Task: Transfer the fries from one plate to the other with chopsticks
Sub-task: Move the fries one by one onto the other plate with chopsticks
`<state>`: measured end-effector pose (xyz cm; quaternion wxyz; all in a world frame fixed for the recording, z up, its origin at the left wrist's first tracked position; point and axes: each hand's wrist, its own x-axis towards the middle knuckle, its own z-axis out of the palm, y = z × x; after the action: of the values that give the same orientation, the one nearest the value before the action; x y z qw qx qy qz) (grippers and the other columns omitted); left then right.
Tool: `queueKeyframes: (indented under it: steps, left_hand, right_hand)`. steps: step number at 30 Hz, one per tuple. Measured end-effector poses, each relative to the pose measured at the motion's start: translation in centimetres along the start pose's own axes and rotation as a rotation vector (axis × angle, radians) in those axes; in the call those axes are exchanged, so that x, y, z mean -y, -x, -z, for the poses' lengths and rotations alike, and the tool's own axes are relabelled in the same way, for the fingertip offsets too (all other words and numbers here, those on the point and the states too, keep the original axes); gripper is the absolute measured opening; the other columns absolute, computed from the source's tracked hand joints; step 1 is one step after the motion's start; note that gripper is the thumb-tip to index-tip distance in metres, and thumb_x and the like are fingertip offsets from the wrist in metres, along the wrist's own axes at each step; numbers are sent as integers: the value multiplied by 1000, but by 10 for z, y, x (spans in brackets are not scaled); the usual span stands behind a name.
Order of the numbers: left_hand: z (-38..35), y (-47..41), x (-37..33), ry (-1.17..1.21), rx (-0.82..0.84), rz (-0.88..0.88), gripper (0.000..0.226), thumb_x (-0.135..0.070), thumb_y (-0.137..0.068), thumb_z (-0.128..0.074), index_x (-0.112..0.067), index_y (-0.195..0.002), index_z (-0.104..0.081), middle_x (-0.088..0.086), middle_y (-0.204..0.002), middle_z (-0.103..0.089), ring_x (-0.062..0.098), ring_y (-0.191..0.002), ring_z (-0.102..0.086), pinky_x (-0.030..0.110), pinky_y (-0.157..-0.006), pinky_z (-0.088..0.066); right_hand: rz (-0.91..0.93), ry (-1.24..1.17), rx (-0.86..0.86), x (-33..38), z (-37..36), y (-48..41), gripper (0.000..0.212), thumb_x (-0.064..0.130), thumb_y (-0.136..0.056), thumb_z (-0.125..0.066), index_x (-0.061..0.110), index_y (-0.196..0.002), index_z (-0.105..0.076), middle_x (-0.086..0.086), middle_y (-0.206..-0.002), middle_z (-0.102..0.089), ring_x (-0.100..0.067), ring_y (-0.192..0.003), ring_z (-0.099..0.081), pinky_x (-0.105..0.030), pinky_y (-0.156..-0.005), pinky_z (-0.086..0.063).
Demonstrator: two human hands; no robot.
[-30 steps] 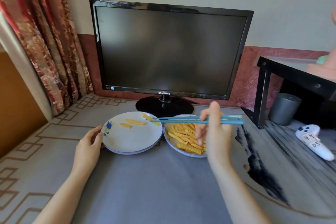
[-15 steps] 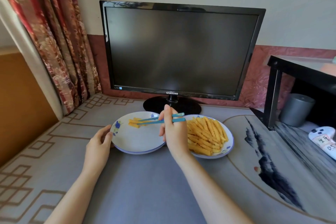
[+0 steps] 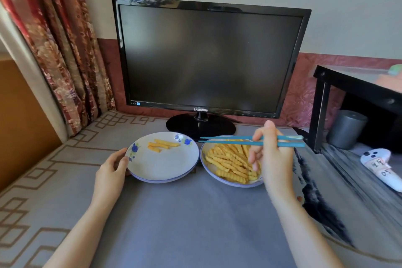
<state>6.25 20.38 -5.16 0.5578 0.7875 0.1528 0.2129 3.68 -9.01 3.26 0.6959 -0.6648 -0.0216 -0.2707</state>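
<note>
Gripping the blue chopsticks (image 3: 230, 140) is the right hand (image 3: 273, 159), right of centre in the frame, with the thumb sticking up and the fingers curled around the sticks roughly two thirds of the way along. Their long axis runs pretty much dead horizontal across the picture, tips pointing left and the thick ends pointing right toward the black shelf (image 3: 356, 87). The two sticks lie almost parallel, one just above the other, and the tips sit slightly apart over the far rim of the right plate (image 3: 210, 169). Can't tell if they touch that rim. That plate holds a pile of crinkle-cut fries (image 3: 230, 163), most of them lying diagonally, upper left to lower right, and the hand covers its right side. Just beside it, rims nearly touching, is the left plate (image 3: 165, 167), white with small blue flowers, and it has three fries (image 3: 163, 144) in its upper part, lying roughly left to right close together. The left hand (image 3: 111, 169) holds that plate by its left rim, thumb on the edge. Both plates sit on the grey cloth tabletop (image 3: 185, 224), right in front of a dark monitor (image 3: 208, 59). There's a floral curtain (image 3: 54, 39) in the upper left, a grey canister (image 3: 347, 129) under the shelf, and a white controller (image 3: 380, 165) at the right edge.
</note>
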Motion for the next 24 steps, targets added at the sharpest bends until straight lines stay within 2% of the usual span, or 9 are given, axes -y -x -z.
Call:
queueKeyframes:
  steps: [12, 24]
  left_hand:
    - [0, 2, 0, 5, -4, 7, 31, -15, -98, -46, -12, -127, -59, 2, -112, -63, 19, -89, -61, 29, -85, -41]
    - [0, 2, -1, 2, -1, 12, 31, -15, -98, -47, -12, -127, -58, 1, -108, -63, 20, -83, -63, 29, -83, -42]
  right_hand:
    - [40, 88, -123, 17, 78, 15, 41, 30, -103, -34, 8, -70, -46, -11, -37, -45, -18, -28, -29, -17, -32, -23]
    - [18, 101, -121, 19, 77, 20, 43, 32, -102, -35, 7, -69, -46, -10, -37, -46, -15, -27, -30, -19, -33, -20]
